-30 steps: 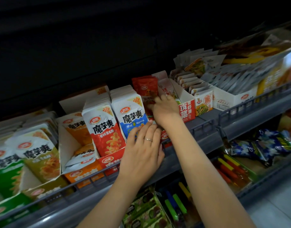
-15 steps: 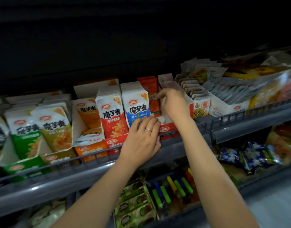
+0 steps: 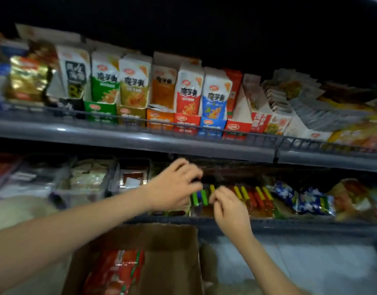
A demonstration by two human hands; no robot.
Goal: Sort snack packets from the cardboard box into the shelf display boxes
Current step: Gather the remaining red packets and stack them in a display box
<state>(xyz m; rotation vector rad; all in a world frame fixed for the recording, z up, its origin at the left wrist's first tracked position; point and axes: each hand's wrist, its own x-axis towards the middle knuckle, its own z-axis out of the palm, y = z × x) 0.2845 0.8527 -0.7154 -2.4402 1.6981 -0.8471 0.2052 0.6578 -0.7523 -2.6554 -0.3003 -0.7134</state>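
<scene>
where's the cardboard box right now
In the head view the cardboard box is at bottom centre, open, just below the front edge of the lower shelf, with red packets lying inside it.

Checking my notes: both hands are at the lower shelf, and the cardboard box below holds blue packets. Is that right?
No: the head view shows red packets in the box, not blue. The left hand and right hand are at the lower shelf.

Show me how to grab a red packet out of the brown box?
Come from above: the box is open on top and its walls block the sides. The red packets lie flat in its left half, so pinch the top one across its width, near an edge.
</scene>
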